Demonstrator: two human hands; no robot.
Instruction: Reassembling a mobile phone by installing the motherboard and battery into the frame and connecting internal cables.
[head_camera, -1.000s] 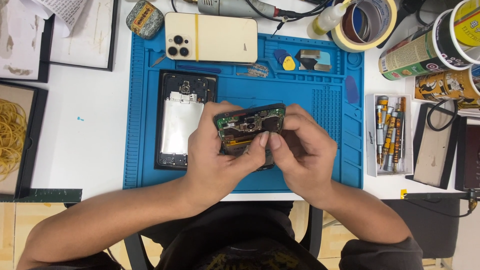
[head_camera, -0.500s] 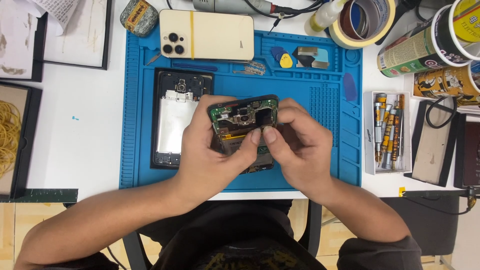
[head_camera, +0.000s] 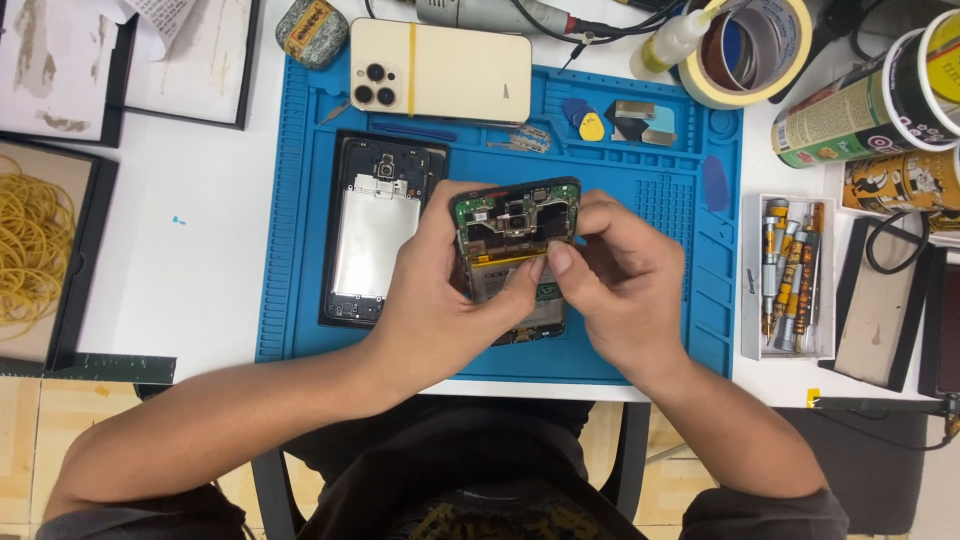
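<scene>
An opened black phone (head_camera: 516, 222) with its green circuit board showing is held tilted above the blue work mat (head_camera: 660, 330). My left hand (head_camera: 440, 290) grips its left side, thumb over the lower middle. My right hand (head_camera: 615, 285) holds the right edge, with thumb and forefinger pinched on the inside near a yellow strip. A second opened phone body (head_camera: 375, 230) with a silver battery lies flat on the mat to the left.
A gold phone (head_camera: 440, 72) lies face down at the mat's top edge, with picks (head_camera: 590, 125) nearby. A white tray of screwdriver bits (head_camera: 790, 275) sits right. Tape roll (head_camera: 745, 50), cans (head_camera: 870, 85), a glue bottle (head_camera: 680, 38) and a box of rubber bands (head_camera: 30, 245) surround the mat.
The held phone and both hands shifted slightly up and left over the mat. My right fingers stay pinched on the phone's inside.
</scene>
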